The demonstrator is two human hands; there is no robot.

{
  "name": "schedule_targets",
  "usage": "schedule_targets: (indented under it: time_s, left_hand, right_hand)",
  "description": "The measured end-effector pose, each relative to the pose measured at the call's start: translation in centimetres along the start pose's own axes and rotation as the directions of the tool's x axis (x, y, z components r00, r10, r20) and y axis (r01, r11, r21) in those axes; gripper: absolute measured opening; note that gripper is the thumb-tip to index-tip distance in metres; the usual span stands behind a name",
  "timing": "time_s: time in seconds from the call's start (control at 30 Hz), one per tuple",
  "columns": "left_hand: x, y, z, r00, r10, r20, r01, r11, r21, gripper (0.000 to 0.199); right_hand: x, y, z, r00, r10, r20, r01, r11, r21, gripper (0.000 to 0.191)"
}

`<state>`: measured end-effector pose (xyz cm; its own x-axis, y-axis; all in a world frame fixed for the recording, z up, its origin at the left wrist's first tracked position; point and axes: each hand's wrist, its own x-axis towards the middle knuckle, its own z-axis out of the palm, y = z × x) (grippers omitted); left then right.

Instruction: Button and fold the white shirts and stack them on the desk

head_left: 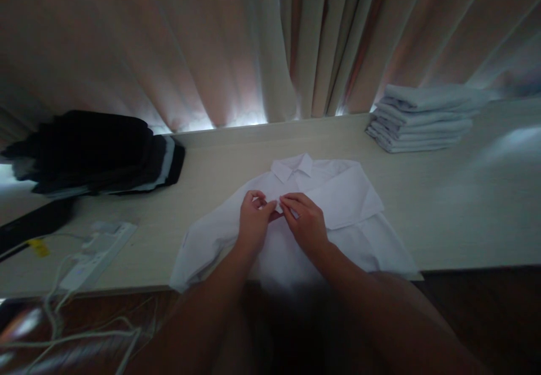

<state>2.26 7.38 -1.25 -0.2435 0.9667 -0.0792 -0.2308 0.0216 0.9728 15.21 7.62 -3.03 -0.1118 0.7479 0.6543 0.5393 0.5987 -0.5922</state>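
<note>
A white collared shirt lies spread on the pale table, its collar toward the curtain and its lower end reaching over the front edge. One sleeve is laid across the chest on the right; the other stretches out to the left. At the shirt's front, below the collar, my left hand pinches the fabric with thumb and fingers. Close beside it my right hand makes a pinch on the same front. Whether a button is between the fingertips is too small to tell.
A pile of dark folded clothes stands at the left, near a white power strip with cables hanging off the edge. Folded white cloths are stacked at the back right. Long curtains hang behind the table.
</note>
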Motion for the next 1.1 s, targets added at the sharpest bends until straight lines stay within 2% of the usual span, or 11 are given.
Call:
schedule_targets:
  time_s: [0.23,0.4,0.53,0.73,0.87,1.1]
  left_hand:
    - [0.07,-0.11,-0.20,0.997,-0.073,0.001,0.073,0.996,-0.050,0.035]
    - [-0.29,0.28,0.00,0.999,-0.028,-0.034,0.026,0.999,-0.038,0.034]
    - [-0.49,0.54,0.18,0.999,0.019,-0.044,-0.017,0.999,0.033,0.035]
    - [-0.52,-0.06,0.30,0.999,0.042,0.024,-0.042,0.999,0.015,0.034]
    - [-0.34,-0.38,0.39,0.999,0.049,-0.001,-0.049,0.998,0.030,0.036]
    - [-0.16,-0.14,0.52,0.997,0.059,-0.041,-0.056,0.996,0.072,0.037]
  right_hand:
    - [0.10,-0.28,-0.03,1.000,0.017,0.020,-0.016,0.998,-0.060,0.018]
    - [0.01,-0.75,0.30,0.999,0.022,0.041,-0.019,0.997,-0.073,0.020]
    - [0.14,-0.93,0.39,0.996,0.084,0.037,-0.084,0.996,-0.008,0.020]
    - [0.55,-0.82,-0.16,0.983,0.180,-0.026,-0.176,0.979,0.101,0.016]
    - [0.63,-0.63,-0.14,0.975,0.212,-0.069,-0.204,0.973,0.109,0.013]
    - [0.58,-0.42,0.08,0.954,0.299,-0.028,-0.293,0.947,0.130,0.013]
